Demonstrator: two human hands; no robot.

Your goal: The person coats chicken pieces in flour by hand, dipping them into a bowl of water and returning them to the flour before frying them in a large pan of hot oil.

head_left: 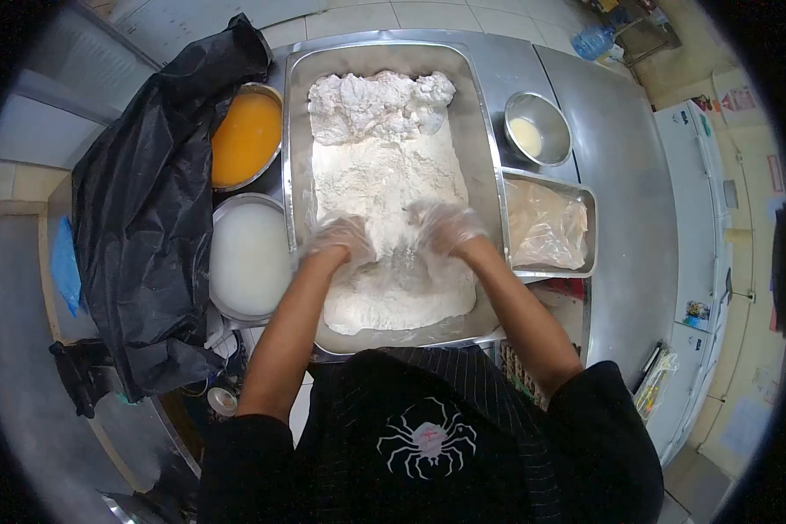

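Note:
Both my hands wear clear plastic gloves and are down in the white flour (pixel 384 175) that fills a deep metal tray (pixel 393 342). My left hand (pixel 345 234) is left of the middle, its fingers turned inward and partly covered by flour. Opposite it, my right hand (pixel 445 229) is smeared by motion. A small gap of loose, disturbed flour lies between them. At the far end of the tray, lumpy flour-coated pieces (pixel 380 103) are heaped; what is under the coating I cannot make out. The fingers of both hands do not show clearly.
Left of the tray are a bowl of orange-yellow liquid (pixel 247 138) and a bowl of whitish liquid (pixel 251 258). Black plastic (pixel 148 201) drapes beside them. To the right stand a metal bowl (pixel 557 131) with some pale contents and a smaller tray (pixel 590 223) holding a plastic-wrapped pale mass (pixel 546 225).

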